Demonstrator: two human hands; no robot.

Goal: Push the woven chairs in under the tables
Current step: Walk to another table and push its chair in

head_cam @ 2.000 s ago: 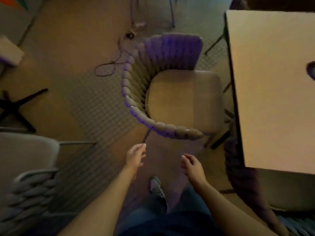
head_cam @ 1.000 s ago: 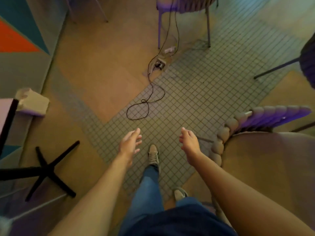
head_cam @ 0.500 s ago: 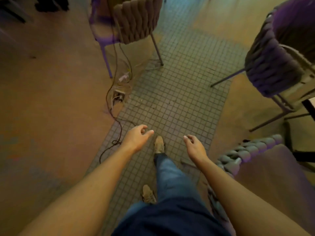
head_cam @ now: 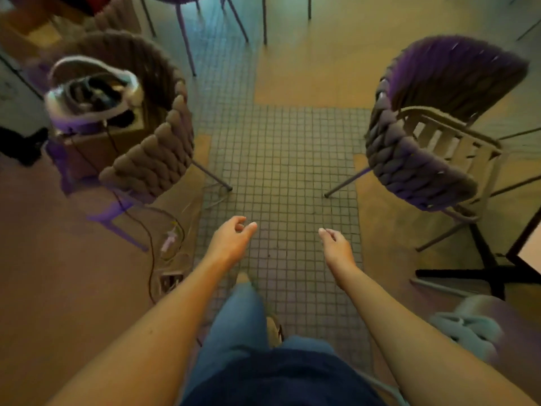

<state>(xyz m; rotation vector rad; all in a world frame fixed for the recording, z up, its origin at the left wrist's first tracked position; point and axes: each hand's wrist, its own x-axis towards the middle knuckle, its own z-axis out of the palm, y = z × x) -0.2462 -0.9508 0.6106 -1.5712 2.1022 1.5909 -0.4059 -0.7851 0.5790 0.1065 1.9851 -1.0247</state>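
Nearest the camera, both forearms reach out over the tiled floor (head_cam: 281, 159), and neither hand holds anything. The left hand (head_cam: 231, 241) is loosely curled with thumb and forefinger close together; the right hand (head_cam: 336, 247) hangs half open, fingers relaxed. A jeans-clad leg and a shoe show below them, mid-step.

Two seconds ago the view looked down on a woven chair beside a pale tabletop, hands just short of its back. Since then the view has swung away, and that chair has gone from sight; the person has walked along the tiled strip. It reads as one chair finished with and the next being sought.

Low at the right edge sits a blurred pale woven shape (head_cam: 468, 326), probably another chair back. Beyond it a corner of a tabletop (head_cam: 531, 253) shows above a black cross base (head_cam: 491, 273).

Farther on, two woven chairs flank the strip. The right chair (head_cam: 424, 162) stands out from that tabletop, its back toward the aisle, so it is likely the next to push. The left chair (head_cam: 152, 150) carries a box and a headset (head_cam: 90, 92), with a cable (head_cam: 146, 235) trailing to the floor; no table is visible beside it.
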